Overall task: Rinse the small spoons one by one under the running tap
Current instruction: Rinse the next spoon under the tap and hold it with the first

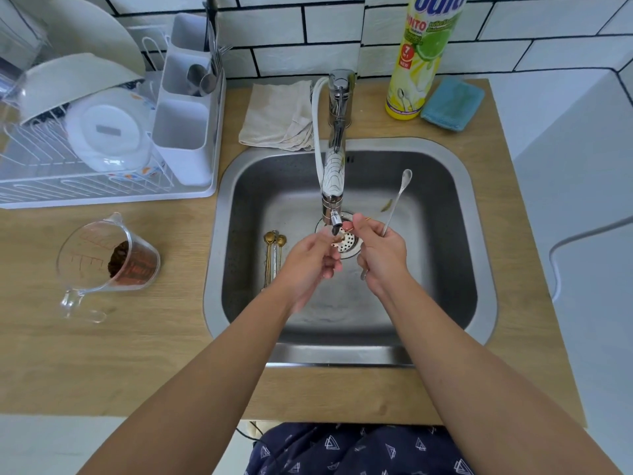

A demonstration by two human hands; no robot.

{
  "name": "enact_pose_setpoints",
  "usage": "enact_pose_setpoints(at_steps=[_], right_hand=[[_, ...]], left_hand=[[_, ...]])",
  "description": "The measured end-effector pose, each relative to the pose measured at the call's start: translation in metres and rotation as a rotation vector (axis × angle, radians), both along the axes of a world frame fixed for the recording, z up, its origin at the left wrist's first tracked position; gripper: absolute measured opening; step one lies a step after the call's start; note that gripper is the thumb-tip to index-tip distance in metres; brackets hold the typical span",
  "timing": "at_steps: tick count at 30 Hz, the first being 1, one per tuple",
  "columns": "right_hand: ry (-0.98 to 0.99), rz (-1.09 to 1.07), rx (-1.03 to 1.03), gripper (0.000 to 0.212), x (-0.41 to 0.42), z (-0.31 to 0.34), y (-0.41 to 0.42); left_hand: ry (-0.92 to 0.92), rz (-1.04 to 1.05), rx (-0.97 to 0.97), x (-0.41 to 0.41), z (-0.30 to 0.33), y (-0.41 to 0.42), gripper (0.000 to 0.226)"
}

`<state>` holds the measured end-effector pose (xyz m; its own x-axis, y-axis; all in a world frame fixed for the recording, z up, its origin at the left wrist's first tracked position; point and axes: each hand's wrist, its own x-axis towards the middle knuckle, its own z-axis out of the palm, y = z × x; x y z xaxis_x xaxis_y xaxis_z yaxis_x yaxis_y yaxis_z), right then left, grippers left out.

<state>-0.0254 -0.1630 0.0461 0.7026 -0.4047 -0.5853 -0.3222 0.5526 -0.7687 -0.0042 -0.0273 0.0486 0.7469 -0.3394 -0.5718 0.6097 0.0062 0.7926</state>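
Your right hand (382, 253) curls around a long silver spoon (397, 200), bowl pointing up and away. Your left hand (313, 260) pinches something small beneath the tap spout (334, 221); what, you cannot tell. Gold spoons (274, 250) lie in the sink (445, 269), left of the drain (347, 243).

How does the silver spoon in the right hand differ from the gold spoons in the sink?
The silver spoon is silver and held raised by the right hand, bowl pointing away; the gold spoons are gold and lie bunched on the sink floor, left of the drain. The silver one is single, the gold ones several. All are slim, long-handled small spoons.
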Motion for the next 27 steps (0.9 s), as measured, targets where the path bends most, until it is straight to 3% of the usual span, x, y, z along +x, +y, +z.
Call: enact_pose_setpoints(at_steps=[3,8,14,20,27], right_hand=[[0.035,0.008,-0.008,0.024,0.000,0.002,0.002],[0.039,0.030,-0.003,0.023,-0.002,0.000,0.010],[0.059,0.013,-0.023,0.019,0.000,0.002,0.001],[0.028,0.066,-0.033,0.021,-0.001,0.003,0.007],[0.002,0.017,-0.017,0.023,0.001,0.000,-0.001]], left_hand=[[-0.095,-0.059,0.074,-0.003,0.000,0.002,0.031],[-0.011,0.074,0.133,-0.001,0.002,-0.001,0.042],[0.061,-0.035,-0.059,-0.008,0.001,0.000,0.022],[0.083,0.037,0.113,-0.003,0.003,-0.002,0.038],[0.082,-0.020,-0.120,-0.001,0.001,0.006,0.023]])
